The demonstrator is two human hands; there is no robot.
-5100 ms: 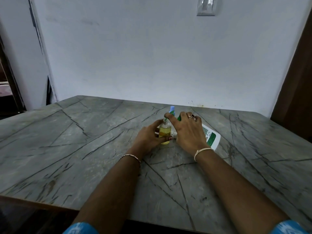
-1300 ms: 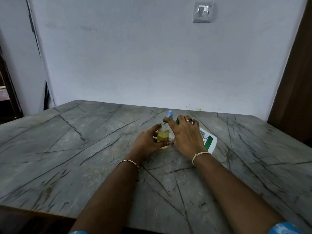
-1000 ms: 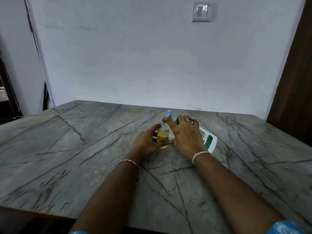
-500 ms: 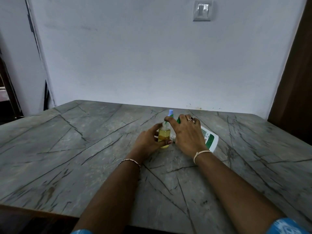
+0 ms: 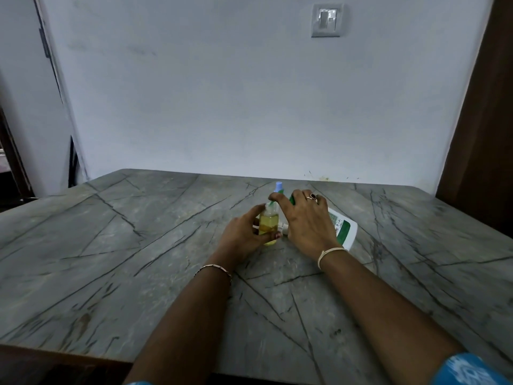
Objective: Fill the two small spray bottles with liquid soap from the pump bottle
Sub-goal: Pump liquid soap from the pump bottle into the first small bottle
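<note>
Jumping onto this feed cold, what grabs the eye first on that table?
Mid-table, the small clear bottle of yellow liquid stands upright, the left hand wrapped around it. The right hand reaches over its top from the right, covering much of the white pump bottle with the green label, which leans behind it. A pale blue cap pokes up just beyond the fingers; the rest of the veined grey table is bare.

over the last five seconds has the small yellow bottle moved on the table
No. The small yellow bottle sits at the same dark cracks in the table, gripped by the left hand.
</note>
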